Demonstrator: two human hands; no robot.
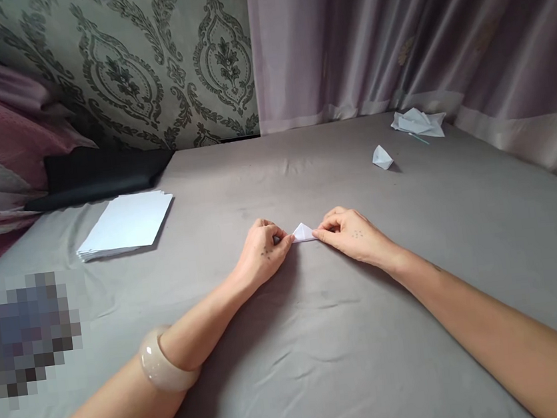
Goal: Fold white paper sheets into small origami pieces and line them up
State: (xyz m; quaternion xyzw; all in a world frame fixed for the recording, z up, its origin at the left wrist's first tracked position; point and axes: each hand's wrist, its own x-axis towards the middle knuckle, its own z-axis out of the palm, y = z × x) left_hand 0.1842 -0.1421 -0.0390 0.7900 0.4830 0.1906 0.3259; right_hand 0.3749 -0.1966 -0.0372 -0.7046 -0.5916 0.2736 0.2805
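A small piece of folded white paper (303, 233), with a triangular peak in its middle, is held between my two hands just above or on the grey sheet. My left hand (265, 251) pinches its left end between thumb and fingers. At the right end, the thumb and fingers of my right hand (351, 233) are closed on it the same way. The fingertips cover both ends of the paper.
On the left lies a stack of white paper sheets (126, 223), with a black folded item (103, 172) behind it. A folded paper shape (382, 157) stands at the right, and more folded papers (418, 122) lie near the curtain (350, 40). Wrinkles cross the grey sheet (316, 366).
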